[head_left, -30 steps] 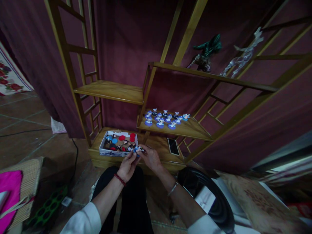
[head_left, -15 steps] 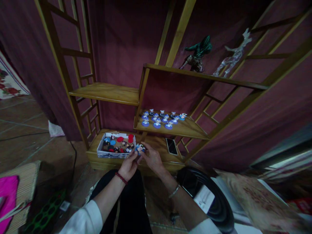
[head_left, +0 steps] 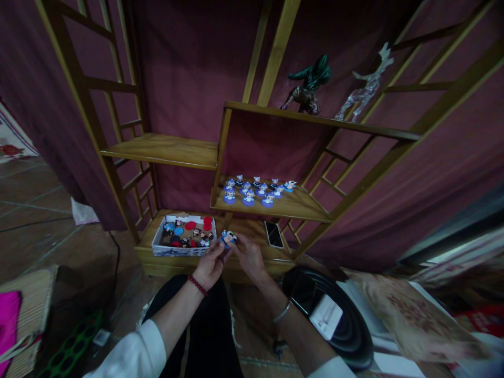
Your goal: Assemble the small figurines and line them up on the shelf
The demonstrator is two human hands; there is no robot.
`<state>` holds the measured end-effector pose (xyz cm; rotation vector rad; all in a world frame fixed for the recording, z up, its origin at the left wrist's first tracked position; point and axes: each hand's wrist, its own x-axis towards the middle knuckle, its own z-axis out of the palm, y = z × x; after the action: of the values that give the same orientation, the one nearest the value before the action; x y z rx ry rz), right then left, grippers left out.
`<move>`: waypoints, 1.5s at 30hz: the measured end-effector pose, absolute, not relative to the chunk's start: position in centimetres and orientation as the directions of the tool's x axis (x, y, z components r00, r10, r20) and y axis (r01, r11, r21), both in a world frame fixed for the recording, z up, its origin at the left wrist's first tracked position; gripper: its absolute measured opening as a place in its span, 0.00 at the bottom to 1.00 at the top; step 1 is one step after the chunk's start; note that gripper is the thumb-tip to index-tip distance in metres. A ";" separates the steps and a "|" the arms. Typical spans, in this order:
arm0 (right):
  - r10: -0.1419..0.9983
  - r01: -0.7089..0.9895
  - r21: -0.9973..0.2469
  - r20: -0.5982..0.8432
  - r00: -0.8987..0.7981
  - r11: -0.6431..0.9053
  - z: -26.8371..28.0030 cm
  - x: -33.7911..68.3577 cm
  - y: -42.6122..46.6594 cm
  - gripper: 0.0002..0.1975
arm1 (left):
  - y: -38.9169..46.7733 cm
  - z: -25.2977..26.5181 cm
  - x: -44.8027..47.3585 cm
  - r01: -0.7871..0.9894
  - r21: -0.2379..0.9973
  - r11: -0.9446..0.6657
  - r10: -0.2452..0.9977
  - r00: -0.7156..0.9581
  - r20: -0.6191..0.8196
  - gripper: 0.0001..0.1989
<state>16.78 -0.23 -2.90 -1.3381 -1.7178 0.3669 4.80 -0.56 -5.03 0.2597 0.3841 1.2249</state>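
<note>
Between my two hands is a small blue-and-white figurine (head_left: 228,238) on a blue base. My left hand (head_left: 211,264) grips it from the lower left, with a red bead bracelet at the wrist. My right hand (head_left: 249,256) pinches its right side; a silver bangle circles that wrist. Just left of the hands stands an open cardboard box (head_left: 173,252) holding several little figurines and loose red, blue and dark discs. On the shelf above, several purple-based figurines (head_left: 249,198) stand in rows, with black-and-white ones behind and a blue one at the right end.
The wooden shelf unit (head_left: 165,148) rises in front of me. A smartphone (head_left: 273,234) lies on its lowest board. Higher up stand a green-hooded statuette (head_left: 311,84) and a clear deer-like figure (head_left: 366,86). A round black object (head_left: 354,336) sits by my right forearm.
The view has shifted slightly, so the shelf appears further left. Both hands still hold the figurine, which now shows more upright and turned a little between the fingers.
</note>
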 end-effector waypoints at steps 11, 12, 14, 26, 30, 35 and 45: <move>0.877 0.646 -0.659 0.479 -0.034 0.385 -2.1 17.8 -1.0 0.12 | -1.1 -4.5 5.7 -0.843 0.418 0.338 0.941 0.307 -0.141 0.11; 0.877 0.644 -0.663 0.480 -0.025 0.381 -2.0 17.8 -1.0 0.12 | -1.1 -4.4 5.8 -0.841 0.421 0.340 0.940 0.310 -0.140 0.11; 0.875 0.637 -0.673 0.483 -0.005 0.376 -2.0 17.9 -1.1 0.12 | -1.0 -4.3 6.0 -0.837 0.427 0.342 0.940 0.314 -0.137 0.11; 0.880 0.636 -0.688 0.474 0.030 0.349 -1.7 19.4 -1.5 0.16 | -0.3 -3.9 7.7 -0.795 0.483 0.368 0.928 0.344 -0.141 0.11; 0.871 0.658 -0.677 0.487 0.064 0.330 -1.9 20.1 -1.7 0.15 | -0.2 -3.5 8.5 -0.796 0.478 0.371 0.924 0.366 -0.108 0.10; 0.873 0.626 -0.709 0.480 0.087 0.326 -1.9 21.2 -1.8 0.14 | -0.2 -3.0 9.6 -0.798 0.474 0.371 0.923 0.373 -0.094 0.09; 0.893 0.542 -0.784 0.432 0.124 0.304 -2.3 23.7 -2.1 0.17 | -0.2 -2.1 11.5 -0.739 0.547 0.393 0.909 0.401 -0.111 0.12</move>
<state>23.74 -2.06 -2.29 -1.3636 -1.5451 0.4301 11.54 -0.18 -2.12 0.4513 0.4301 1.0875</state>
